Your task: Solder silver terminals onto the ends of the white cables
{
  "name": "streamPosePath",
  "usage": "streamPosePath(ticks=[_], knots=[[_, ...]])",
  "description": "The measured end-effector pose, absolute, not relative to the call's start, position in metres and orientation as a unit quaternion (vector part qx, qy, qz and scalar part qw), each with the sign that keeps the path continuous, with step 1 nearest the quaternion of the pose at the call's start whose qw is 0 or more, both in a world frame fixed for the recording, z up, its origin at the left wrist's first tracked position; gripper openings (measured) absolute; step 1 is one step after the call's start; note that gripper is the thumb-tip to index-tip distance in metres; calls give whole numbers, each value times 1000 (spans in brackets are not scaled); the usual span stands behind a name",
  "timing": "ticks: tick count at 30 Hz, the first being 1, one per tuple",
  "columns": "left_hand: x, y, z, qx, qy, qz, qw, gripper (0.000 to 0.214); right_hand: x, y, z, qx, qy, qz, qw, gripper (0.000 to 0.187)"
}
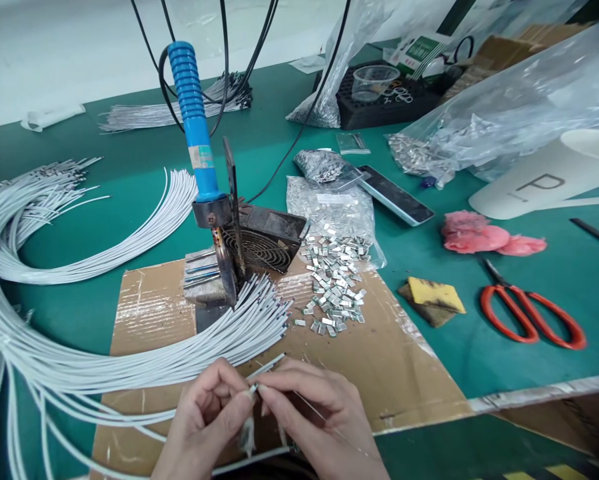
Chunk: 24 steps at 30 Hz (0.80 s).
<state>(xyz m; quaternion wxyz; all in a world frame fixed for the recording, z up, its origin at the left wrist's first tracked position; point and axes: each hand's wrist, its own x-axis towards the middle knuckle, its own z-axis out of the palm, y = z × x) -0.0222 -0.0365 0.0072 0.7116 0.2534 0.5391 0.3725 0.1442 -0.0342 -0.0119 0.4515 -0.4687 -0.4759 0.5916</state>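
Observation:
My left hand (212,413) and my right hand (316,410) meet above the cardboard at the bottom centre. Thumb and forefinger of each pinch a small pale piece (254,388); whether it is a cable end or a metal clip, I cannot tell. A thin silvery wire (324,419) runs across the right hand's fingers. White cables (219,360) sweep in from the left, their cut ends bunched just beyond the hands. One white cable (259,459) passes below the fingers. Past the bundle stands a blue-handled soldering iron (196,133), tip down beside a grimy block (204,277).
Loose metal clips (334,287) spill from a plastic bag (329,207) onto the cardboard sheet (404,373). To the right are a phone (396,195), a yellow sponge (434,297), red-handled scissors (532,310) and a white cup (544,177). A black fan (264,240) sits behind the iron.

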Motion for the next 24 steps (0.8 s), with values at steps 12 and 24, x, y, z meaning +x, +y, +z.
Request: streamPosePath(ticks=[12,24], knots=[[-22,-39,3,285,559,371,685,50,152,-34,-18,-440,-504,601,437,17],[-27,-40,3,363,578,274,678,63,158,-28,-18,-462,-525,614,367,13]])
